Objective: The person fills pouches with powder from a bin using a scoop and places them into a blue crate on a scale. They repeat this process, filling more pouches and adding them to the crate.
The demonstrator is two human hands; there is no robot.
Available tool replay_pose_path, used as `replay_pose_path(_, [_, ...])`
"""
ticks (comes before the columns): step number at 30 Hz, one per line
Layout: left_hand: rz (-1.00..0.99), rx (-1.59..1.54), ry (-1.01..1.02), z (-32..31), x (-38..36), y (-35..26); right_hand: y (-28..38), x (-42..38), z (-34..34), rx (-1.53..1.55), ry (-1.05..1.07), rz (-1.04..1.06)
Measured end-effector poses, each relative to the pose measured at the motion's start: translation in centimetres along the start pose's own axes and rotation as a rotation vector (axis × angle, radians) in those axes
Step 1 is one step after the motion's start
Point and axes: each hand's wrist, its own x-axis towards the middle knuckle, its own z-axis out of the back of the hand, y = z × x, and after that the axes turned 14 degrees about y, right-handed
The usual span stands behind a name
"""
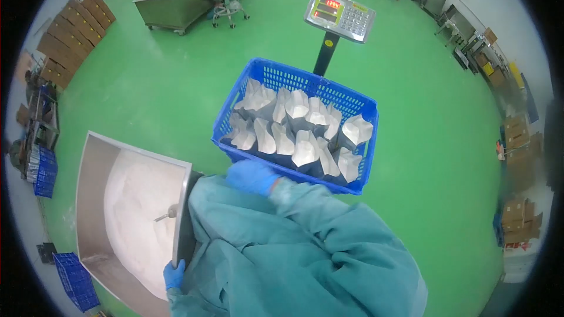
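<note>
Left hand (174, 276) looks clamped on the metal tub (89, 199) rim, decent steadying. Right hand (249, 177) is blurry by the blue basket's (294, 174) near edge, can't tell its fingers; easy around the open bags (306, 149) inside.

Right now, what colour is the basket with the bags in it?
The basket is blue, seen best in the head view.

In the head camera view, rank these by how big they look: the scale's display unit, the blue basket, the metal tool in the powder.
1. Blue basket
2. Scale's display unit
3. Metal tool
</note>
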Motion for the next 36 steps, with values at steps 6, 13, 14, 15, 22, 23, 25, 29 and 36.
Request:
replay_pose_path(6, [0.003,0.11,-0.294,-1.2,-2.2,-3.5,13.5,10.6,-15.5,-0.017,-0.056,0.556])
replay_pose_path(13, [-0.036,0.168,-0.584,-3.2,-3.5,1.3,16.1,10.7,-19.1,-0.463,0.25,0.51])
replay_pose_path(14, [0.057,0.205,-0.588,-3.2,-3.7,2.2,15.9,10.8,-19.3,-0.478,0.263,0.516])
replay_pose_path(15, [0.147,0.247,-0.59,-3.3,-4.0,3.0,15.6,11.0,-19.7,-0.462,0.278,0.528])
replay_pose_path(22, [0.276,0.274,-0.375,-2.5,-4.2,3.7,15.4,10.9,-18.5,-0.402,0.288,0.566])
replay_pose_path(23, [0.259,0.267,-0.394,-2.6,-4.1,3.6,15.4,10.9,-18.7,-0.409,0.319,0.584])
replay_pose_path(25, [0.231,0.274,-0.406,-2.9,-4.3,3.4,15.6,11.3,-18.9,-0.451,0.349,0.496])
replay_pose_path(29, [0.144,0.249,-0.433,-3.8,-5.4,3.9,16.1,10.8,-18.0,-0.397,0.404,0.512])
replay_pose_path(36, [0.103,0.067,-0.306,-1.9,-7.0,1.4,16.4,20.6,-19.6,-0.556,1.104,0.123])
